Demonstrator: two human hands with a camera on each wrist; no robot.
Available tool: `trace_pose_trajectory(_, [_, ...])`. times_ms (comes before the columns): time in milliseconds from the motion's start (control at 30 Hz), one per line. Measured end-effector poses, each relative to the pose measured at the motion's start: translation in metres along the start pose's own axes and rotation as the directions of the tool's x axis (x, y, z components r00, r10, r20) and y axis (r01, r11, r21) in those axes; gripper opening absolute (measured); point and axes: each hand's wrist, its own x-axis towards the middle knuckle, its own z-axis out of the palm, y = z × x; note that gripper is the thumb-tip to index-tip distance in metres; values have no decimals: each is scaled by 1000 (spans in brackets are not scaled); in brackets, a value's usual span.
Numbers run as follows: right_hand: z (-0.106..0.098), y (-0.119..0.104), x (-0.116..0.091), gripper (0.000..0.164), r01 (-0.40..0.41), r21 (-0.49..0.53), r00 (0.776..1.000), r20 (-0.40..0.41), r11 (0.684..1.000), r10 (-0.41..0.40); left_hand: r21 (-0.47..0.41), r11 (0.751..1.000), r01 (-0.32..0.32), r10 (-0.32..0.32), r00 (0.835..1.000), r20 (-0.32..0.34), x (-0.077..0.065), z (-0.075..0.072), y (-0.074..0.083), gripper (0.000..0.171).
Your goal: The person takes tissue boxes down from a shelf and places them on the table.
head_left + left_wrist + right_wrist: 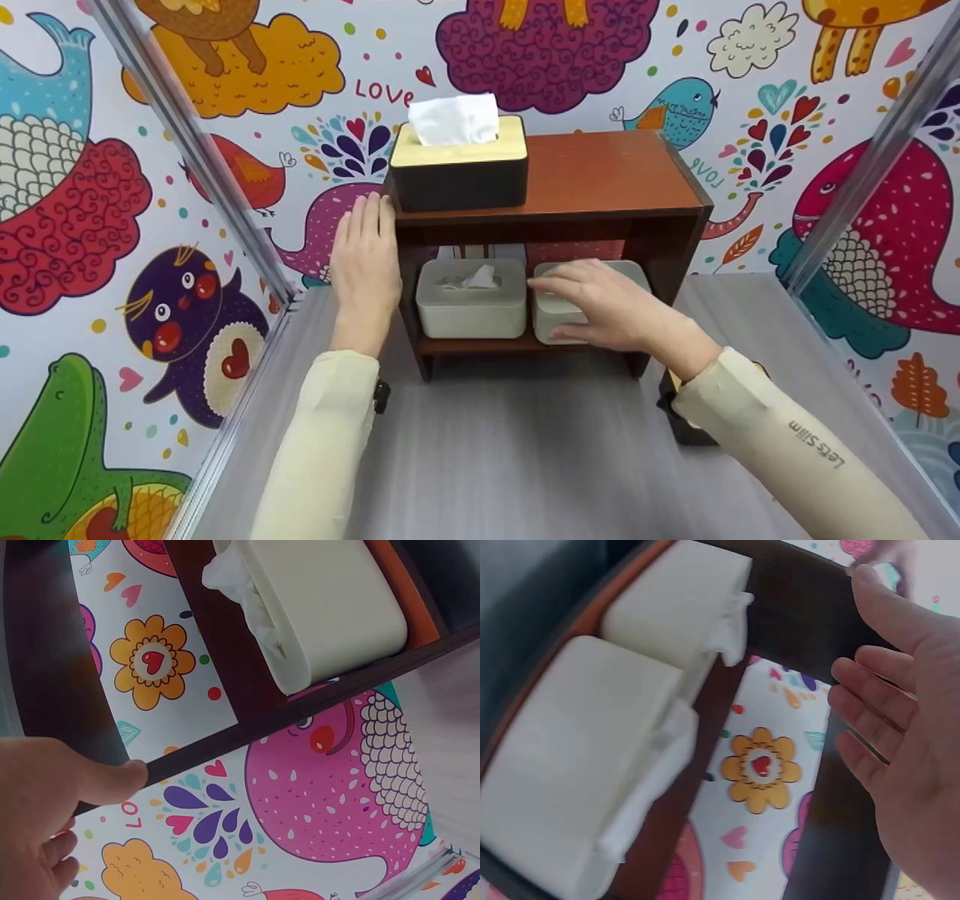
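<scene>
My left hand [366,262] lies along the left outer side of a brown wooden shelf [615,172], fingers straight. In the left wrist view its thumb touches the side panel's front edge. My right hand [611,307] is in front of the lower right tissue box [634,274], fingers slightly bent and holding nothing. That hand hides part of this box. Beside it on the lower shelf is another pale tissue box [471,321], with a tissue sticking out. On the shelf's top left stands a black tissue box [459,184] with a light wood lid.
A black box [691,429] is on the grey floor [510,457] at the right, partly hidden by my right forearm. Walls [300,150] with colourful animal prints stand behind and on both sides, with metal posts [199,150] at the corners.
</scene>
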Motion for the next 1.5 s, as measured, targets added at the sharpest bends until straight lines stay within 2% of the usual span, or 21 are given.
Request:
trace_pose_trajectory(200, [-24, -8, 17, 71, 48, -48, 990, -130, 998, -54, -11, 1000, 0, 0, 1000, 2, 0, 1, 0, 76])
trace_pose_trajectory(367, [-41, -14, 32, 72, 70, -65, 961, -265, 995, -84, -16, 1000, 1, -1, 1000, -13, -1, 1, -1, 76])
trace_pose_trajectory(433, [-47, -15, 38, 73, 52, -63, 946, -316, 997, -69, -18, 1000, -1, 1, 1000, -22, -1, 1, -1, 75])
trace_pose_trajectory(500, [-54, -15, 44, 76, -3, -45, 941, -337, 999, -13, -20, 1000, -6, 5, 1000, -27, -1, 1, -1, 75])
trace_pose_trajectory(600, [-63, -13, 54, 85, -120, -6, 944, -310, 993, 112, -17, 1000, -5, 5, 1000, -25, -1, 1, -1, 74])
trace_pose_trajectory(700, [-71, -8, 67, 89, -234, 44, 938, -253, 971, 238, -15, 1000, -1, 1, 1000, -14, -1, 1, -1, 74])
trace_pose_trajectory(867, [-84, 0, 87, 87, -348, 101, 917, -170, 932, 361, -10, 1000, 3, -3, 1000, -4, -1, 0, 1, 73])
trace_pose_trajectory(1233, [-99, 6, 127, 74, -432, 100, 901, 7, 896, 433, 2, 1000, -6, 6, 1000, -26, -1, 1, 1, 69])
trace_pose_trajectory(1367, [-98, 7, 135, 72, -450, 104, 893, 33, 887, 449, 6, 1000, 1, -1, 1000, -19, -1, 1, 2, 71])
trace_pose_trajectory(1500, [-96, 6, 143, 70, -437, 77, 900, 42, 896, 435, 6, 1000, 15, -15, 1000, -11, -1, 2, 1, 74])
